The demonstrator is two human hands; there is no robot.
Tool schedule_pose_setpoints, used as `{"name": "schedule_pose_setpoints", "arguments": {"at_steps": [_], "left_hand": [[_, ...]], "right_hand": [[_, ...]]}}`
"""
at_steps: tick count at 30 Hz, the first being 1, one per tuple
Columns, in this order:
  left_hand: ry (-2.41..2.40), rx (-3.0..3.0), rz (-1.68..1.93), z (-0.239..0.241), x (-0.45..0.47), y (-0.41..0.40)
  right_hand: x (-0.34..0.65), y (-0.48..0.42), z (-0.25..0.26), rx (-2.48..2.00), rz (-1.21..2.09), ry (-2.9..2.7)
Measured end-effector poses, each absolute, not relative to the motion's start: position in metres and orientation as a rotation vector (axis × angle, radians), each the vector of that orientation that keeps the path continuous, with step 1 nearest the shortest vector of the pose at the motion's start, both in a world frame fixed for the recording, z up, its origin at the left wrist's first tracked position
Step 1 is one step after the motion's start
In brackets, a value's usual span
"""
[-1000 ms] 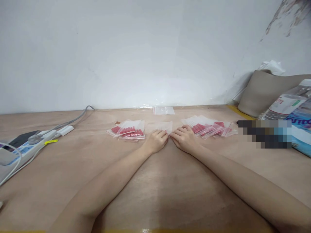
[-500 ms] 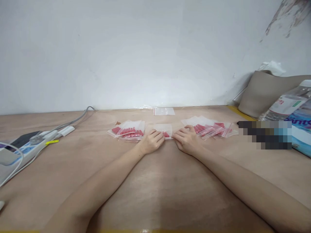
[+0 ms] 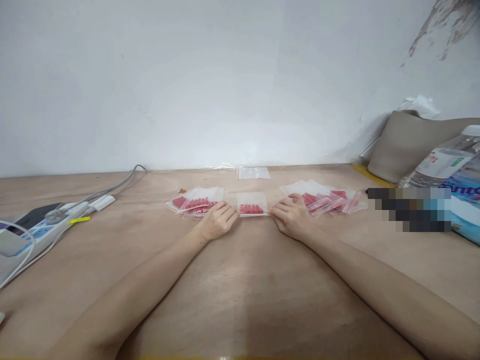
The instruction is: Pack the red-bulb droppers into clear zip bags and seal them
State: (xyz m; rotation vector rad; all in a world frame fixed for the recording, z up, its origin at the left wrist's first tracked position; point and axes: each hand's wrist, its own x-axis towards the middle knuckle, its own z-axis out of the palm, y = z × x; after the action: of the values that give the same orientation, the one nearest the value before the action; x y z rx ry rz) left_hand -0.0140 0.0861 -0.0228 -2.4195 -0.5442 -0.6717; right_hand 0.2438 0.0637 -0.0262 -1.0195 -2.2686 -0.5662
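Note:
A small clear zip bag [image 3: 252,204] with a row of red pieces inside lies flat on the wooden table [image 3: 243,290], between my hands. My left hand [image 3: 216,221] has its fingers curled, with the fingertips at the bag's near left corner. My right hand [image 3: 290,216] is curled too and pinches the bag's near right corner. A pile of similar filled bags [image 3: 195,201] lies just beyond my left hand. Another pile [image 3: 326,196] fans out beyond my right hand. An empty clear bag [image 3: 253,172] lies by the wall.
A white power strip with plugs and cables [image 3: 41,227] sits at the left edge. On the right are a beige bag [image 3: 412,142], a lying water bottle [image 3: 442,162], a blue pack [image 3: 465,207] and a blurred patch. The white wall closes the far side.
My hands were close together over the bag. My left hand has slid left along its near edge, uncovering the red pieces; my right hand has stayed at the right corner.

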Motion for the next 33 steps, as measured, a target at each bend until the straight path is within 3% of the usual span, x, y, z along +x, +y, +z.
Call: {"name": "schedule_pose_setpoints", "arguments": {"at_steps": [12, 22, 33], "left_hand": [[-0.945, -2.842, -0.997, -0.030, 0.009, 0.079], [-1.131, -2.615, -1.189, 0.021, -0.049, 0.095], [-1.181, -2.706, -0.815, 0.018, -0.125, 0.087]], "right_hand": [[0.248, 0.060, -0.026, -0.987, -0.175, -2.335], [0.303, 0.078, -0.024, -1.540, -0.450, -2.305], [0.251, 0.070, -0.033, -1.256, -0.097, -2.385]]}}
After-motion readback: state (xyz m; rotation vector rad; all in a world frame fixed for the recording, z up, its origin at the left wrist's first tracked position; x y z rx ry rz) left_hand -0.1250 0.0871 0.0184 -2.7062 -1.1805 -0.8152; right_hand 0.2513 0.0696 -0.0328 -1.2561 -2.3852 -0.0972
